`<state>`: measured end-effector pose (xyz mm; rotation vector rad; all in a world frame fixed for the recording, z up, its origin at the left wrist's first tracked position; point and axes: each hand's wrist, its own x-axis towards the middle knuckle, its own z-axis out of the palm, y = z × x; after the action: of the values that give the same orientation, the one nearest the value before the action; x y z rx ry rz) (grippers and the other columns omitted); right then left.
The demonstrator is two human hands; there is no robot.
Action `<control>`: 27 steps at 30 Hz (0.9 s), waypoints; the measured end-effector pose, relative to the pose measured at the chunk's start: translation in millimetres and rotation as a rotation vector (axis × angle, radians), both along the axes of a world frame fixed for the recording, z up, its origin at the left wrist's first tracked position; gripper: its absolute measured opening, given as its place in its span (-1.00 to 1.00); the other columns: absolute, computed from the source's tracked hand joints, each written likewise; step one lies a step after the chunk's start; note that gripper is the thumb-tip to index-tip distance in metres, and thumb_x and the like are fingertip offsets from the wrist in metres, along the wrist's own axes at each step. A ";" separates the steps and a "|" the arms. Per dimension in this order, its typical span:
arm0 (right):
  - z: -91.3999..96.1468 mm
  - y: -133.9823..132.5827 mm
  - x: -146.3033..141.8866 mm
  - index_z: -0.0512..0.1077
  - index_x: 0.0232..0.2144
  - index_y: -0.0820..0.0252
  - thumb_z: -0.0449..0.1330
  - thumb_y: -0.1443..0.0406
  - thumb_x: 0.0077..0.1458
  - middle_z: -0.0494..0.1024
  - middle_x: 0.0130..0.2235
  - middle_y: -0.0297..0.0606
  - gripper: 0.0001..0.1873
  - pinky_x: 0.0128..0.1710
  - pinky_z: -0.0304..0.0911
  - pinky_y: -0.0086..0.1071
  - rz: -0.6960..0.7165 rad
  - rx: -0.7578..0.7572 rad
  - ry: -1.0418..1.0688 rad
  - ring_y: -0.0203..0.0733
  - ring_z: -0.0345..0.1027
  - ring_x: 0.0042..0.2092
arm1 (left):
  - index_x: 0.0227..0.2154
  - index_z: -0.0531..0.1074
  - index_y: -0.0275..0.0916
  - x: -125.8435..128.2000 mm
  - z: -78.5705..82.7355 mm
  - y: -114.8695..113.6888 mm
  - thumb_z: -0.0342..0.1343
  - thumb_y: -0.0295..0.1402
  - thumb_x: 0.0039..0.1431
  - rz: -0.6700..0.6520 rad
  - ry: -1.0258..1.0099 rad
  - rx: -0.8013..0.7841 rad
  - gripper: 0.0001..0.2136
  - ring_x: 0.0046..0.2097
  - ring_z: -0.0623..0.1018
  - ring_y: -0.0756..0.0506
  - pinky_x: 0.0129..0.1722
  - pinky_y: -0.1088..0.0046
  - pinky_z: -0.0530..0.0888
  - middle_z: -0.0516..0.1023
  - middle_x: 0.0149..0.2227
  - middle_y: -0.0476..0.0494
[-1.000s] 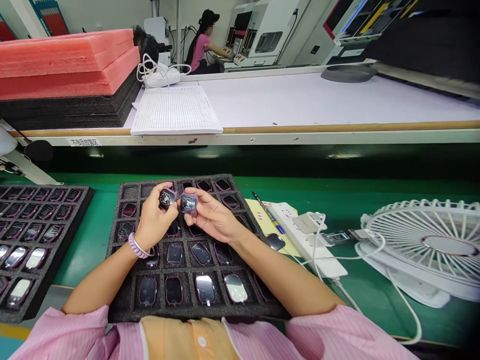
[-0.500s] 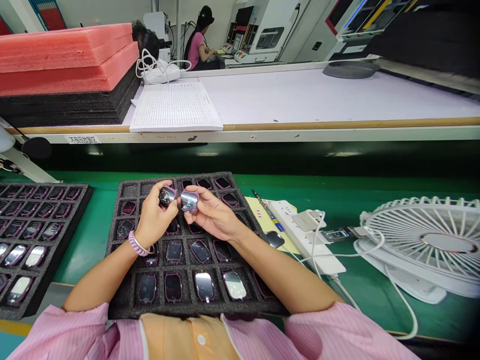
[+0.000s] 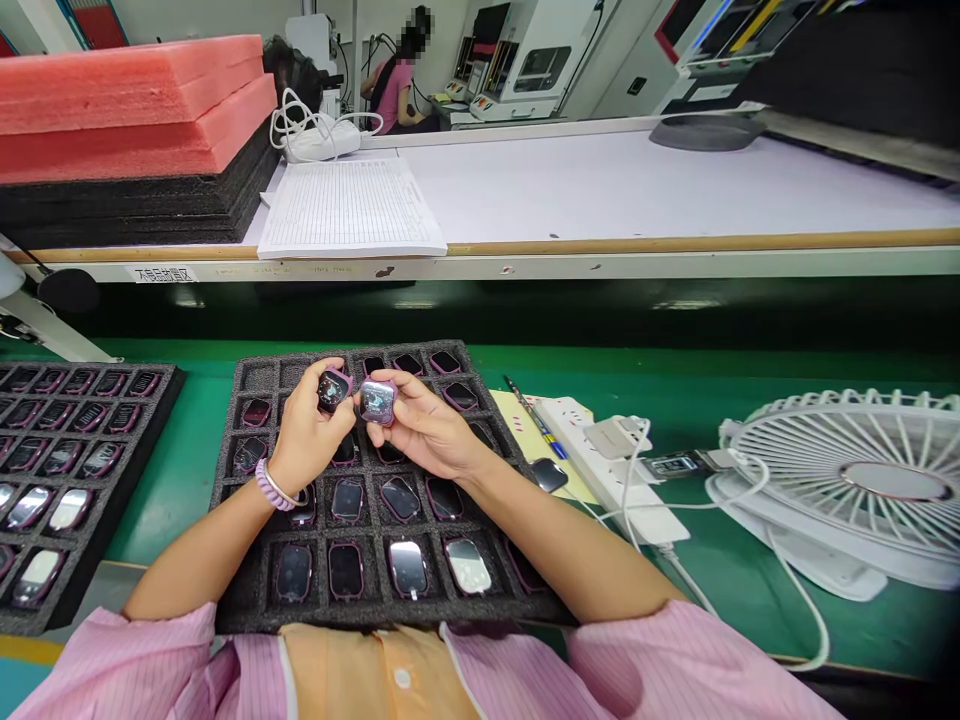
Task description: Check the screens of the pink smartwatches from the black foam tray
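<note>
My left hand point(image 3: 304, 432) pinches a small purple-rimmed watch body point(image 3: 332, 388) with a dark screen. My right hand point(image 3: 424, 428) grips a second watch body point(image 3: 377, 400) whose screen reflects light. Both are held side by side just above the far half of a black foam tray point(image 3: 247, 585). The tray's pockets hold several more purple watch bodies point(image 3: 409, 567), some partly hidden under my hands and forearms.
A second foam tray point(image 3: 150, 395) of watch bodies lies at the left. A white power strip point(image 3: 600, 470) with plugs and cables, a pen point(image 3: 534, 420) and a white desk fan point(image 3: 847, 480) stand at the right. Pink and black foam sheets point(image 3: 127, 120) and a paper form point(image 3: 349, 205) sit on the raised shelf; a person works far behind.
Both hands stay in place over the tray; the watch body in my right hand has tilted slightly, changing its reflection. The view has shifted a little.
</note>
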<state>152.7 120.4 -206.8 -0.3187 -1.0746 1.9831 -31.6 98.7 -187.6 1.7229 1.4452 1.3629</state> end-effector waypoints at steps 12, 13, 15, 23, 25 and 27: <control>1.5 -0.8 -0.1 0.44 0.04 0.03 0.54 0.08 0.14 0.59 -0.07 -0.29 -0.47 -0.20 0.46 -0.28 -0.028 -0.003 -0.020 -0.24 0.48 -0.32 | 0.04 0.44 -0.24 1.1 2.6 -1.6 0.16 -0.30 0.10 0.004 -0.021 -0.032 -0.58 -0.46 0.36 0.03 -0.44 0.50 0.39 0.55 -0.23 -0.08; 1.5 -0.8 0.0 0.44 0.04 0.03 0.54 0.08 0.14 0.58 -0.07 -0.29 -0.47 -0.20 0.46 -0.27 -0.029 -0.001 -0.023 -0.24 0.48 -0.32 | 0.04 0.44 -0.24 1.1 2.5 -1.5 0.17 -0.29 0.10 0.005 -0.020 -0.032 -0.58 -0.45 0.37 0.02 -0.44 0.50 0.40 0.55 -0.22 -0.08; 1.2 -0.7 0.2 0.44 0.05 0.02 0.54 0.08 0.14 0.58 -0.07 -0.30 -0.47 -0.18 0.47 -0.27 -0.031 0.001 -0.019 -0.24 0.49 -0.31 | 0.04 0.44 -0.24 1.4 1.9 -1.0 0.17 -0.27 0.11 0.010 -0.024 -0.028 -0.58 -0.40 0.41 0.00 -0.41 0.49 0.41 0.56 -0.20 -0.11; -0.6 -0.5 -0.2 0.46 0.05 0.02 0.52 0.11 0.18 0.58 -0.07 -0.31 -0.52 -0.19 0.45 -0.33 -0.009 -0.001 0.013 -0.27 0.49 -0.31 | 0.04 0.45 -0.25 0.5 -1.9 0.5 0.17 -0.33 0.11 0.021 0.001 -0.013 -0.59 -0.36 0.45 -0.02 -0.33 0.46 0.46 0.57 -0.16 -0.13; -1.0 -0.2 -0.2 0.44 0.06 0.03 0.53 0.09 0.16 0.58 -0.09 -0.30 -0.48 -0.18 0.45 -0.30 -0.019 -0.005 -0.003 -0.25 0.48 -0.31 | 0.04 0.45 -0.24 0.3 -2.3 0.9 0.17 -0.33 0.10 0.028 0.005 -0.017 -0.59 -0.39 0.42 0.00 -0.37 0.47 0.44 0.56 -0.16 -0.13; -1.0 0.3 0.1 0.43 0.08 0.03 0.53 0.08 0.14 0.58 -0.09 -0.29 -0.44 -0.16 0.46 -0.26 -0.036 -0.010 -0.027 -0.23 0.47 -0.30 | 0.05 0.45 -0.24 0.4 -2.3 1.1 0.17 -0.35 0.09 0.038 0.004 -0.026 -0.58 -0.42 0.39 0.01 -0.40 0.49 0.42 0.56 -0.15 -0.13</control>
<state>152.8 120.6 -207.8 -0.3686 -1.0691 1.9579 -31.2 99.8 -190.0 1.6908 1.4987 1.3544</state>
